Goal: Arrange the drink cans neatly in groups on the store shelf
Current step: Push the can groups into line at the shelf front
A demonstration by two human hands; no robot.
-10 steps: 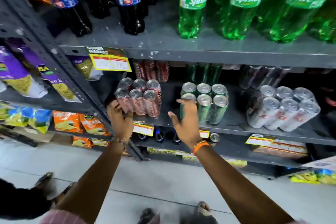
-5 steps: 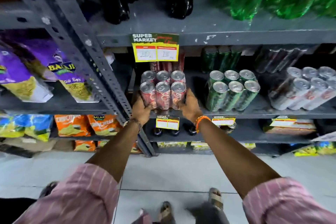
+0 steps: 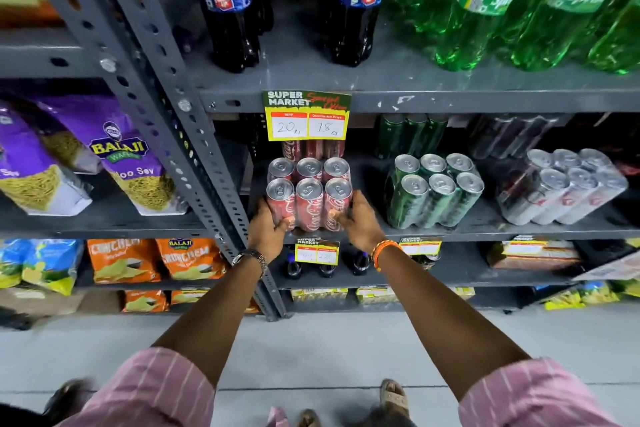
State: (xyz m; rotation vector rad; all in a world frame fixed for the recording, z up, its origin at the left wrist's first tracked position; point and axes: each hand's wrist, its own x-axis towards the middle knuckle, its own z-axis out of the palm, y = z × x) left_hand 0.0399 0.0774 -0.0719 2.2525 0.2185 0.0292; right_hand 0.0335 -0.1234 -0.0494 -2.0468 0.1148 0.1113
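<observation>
Red can pack [image 3: 309, 196] gripped between left hand [image 3: 268, 234] and right hand [image 3: 360, 222] on shelf [image 3: 485, 218]

rear red cans [image 3: 308, 148] behind price tag [image 3: 307, 116], lower tag [image 3: 316, 251] unreadable

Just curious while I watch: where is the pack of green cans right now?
In the head view, the pack of green cans stands on the middle shelf, right of centre, between the red pack in both hands and the silver pack.

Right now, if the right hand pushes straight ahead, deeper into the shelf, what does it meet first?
The right hand already presses the red can pack. Pushed deeper, that pack would probably meet the red cans standing behind it, under the price tag. The gap between them is hard to judge.
</observation>
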